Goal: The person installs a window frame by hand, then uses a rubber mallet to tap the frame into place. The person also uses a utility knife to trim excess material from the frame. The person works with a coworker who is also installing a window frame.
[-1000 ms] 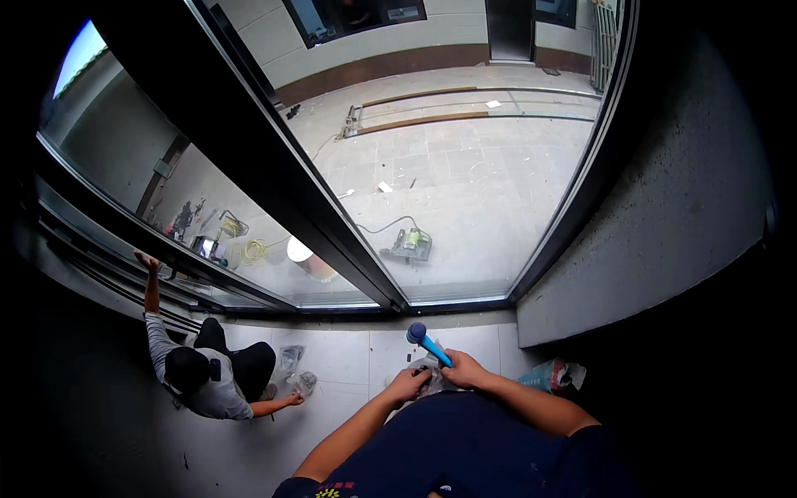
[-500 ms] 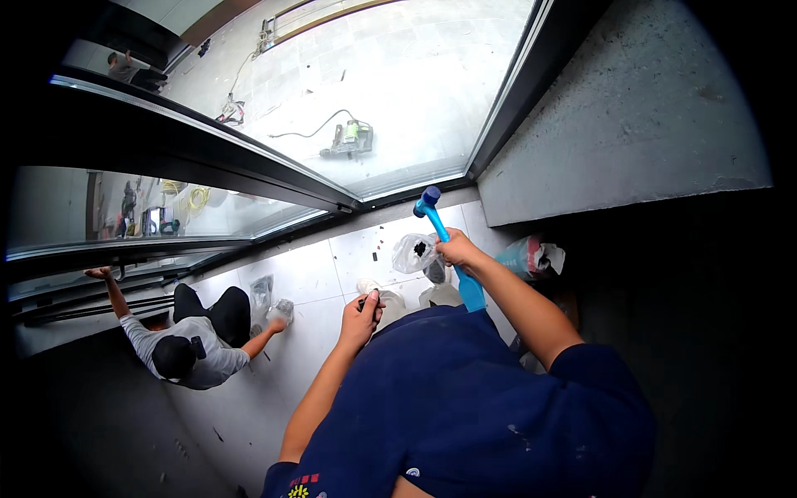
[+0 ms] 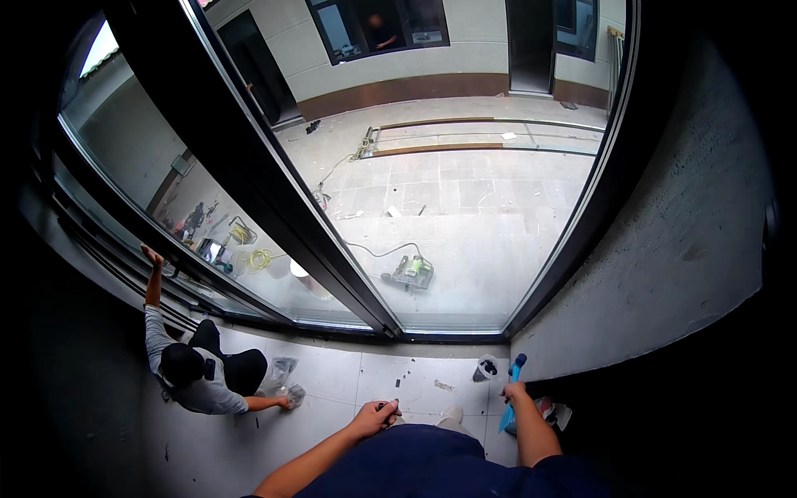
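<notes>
My right hand (image 3: 514, 390) is wrapped round the handle of a light-blue mallet (image 3: 520, 362) with dark-blue striking faces. The mallet's head points up, near the foot of the grey wall at the right. In front of my body, my left hand (image 3: 378, 417) is closed on a small black piece (image 3: 383, 406), whose exact kind is too small to make out. A clear plastic bag (image 3: 486, 368) with black bits in it stands on the floor just left of the mallet. Beside my right forearm, a partly hidden sack (image 3: 554, 413) rests on the floor.
A tall black-framed glass window (image 3: 465, 241) rises ahead, with a rough grey wall (image 3: 664, 241) at right. A co-worker (image 3: 199, 378) crouches at left, touching the frame and a plastic bag (image 3: 295, 396). Outside lies a green power tool (image 3: 410, 272).
My view has tilted up, showing more of the window and yard. The mallet and my right hand now appear farther right and lower. Both hands keep their hold.
</notes>
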A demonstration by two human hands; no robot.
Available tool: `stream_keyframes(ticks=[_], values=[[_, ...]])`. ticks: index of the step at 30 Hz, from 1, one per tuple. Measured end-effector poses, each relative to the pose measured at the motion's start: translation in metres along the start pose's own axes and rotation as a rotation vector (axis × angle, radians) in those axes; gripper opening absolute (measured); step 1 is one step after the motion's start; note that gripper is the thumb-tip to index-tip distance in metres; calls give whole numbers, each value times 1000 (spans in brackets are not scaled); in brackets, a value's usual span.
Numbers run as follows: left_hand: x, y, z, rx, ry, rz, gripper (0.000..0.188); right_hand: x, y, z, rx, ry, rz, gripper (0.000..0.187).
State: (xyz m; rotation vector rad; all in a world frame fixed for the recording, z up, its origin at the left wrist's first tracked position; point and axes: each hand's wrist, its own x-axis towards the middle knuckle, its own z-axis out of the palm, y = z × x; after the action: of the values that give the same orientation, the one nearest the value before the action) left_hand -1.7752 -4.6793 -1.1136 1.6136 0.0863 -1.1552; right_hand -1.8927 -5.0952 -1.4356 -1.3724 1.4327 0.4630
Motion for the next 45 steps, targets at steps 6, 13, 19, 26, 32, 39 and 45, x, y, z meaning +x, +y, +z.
stream_keyframes(ticks=[6,13,19,26,32,39,45], values=[[27,-18,-1,-131,-55,2,38,-126,-14,14,133,-366,-299,20],[56,9,20,-75,-88,127,36,-256,-95,22,-44,-714,-580,36],[63,57,34,-36,-98,371,36,-299,-143,21,-45,-1019,-657,45],[42,92,26,-393,-240,483,36,-336,-193,30,-173,-1115,-702,45],[35,102,10,-427,-204,581,38,-350,-223,48,-233,-1062,-849,36],[11,127,10,-257,24,796,34,-369,-238,57,-181,-789,-1209,37],[-1,132,-17,196,248,861,29,-409,-222,76,251,-329,-1739,53]])
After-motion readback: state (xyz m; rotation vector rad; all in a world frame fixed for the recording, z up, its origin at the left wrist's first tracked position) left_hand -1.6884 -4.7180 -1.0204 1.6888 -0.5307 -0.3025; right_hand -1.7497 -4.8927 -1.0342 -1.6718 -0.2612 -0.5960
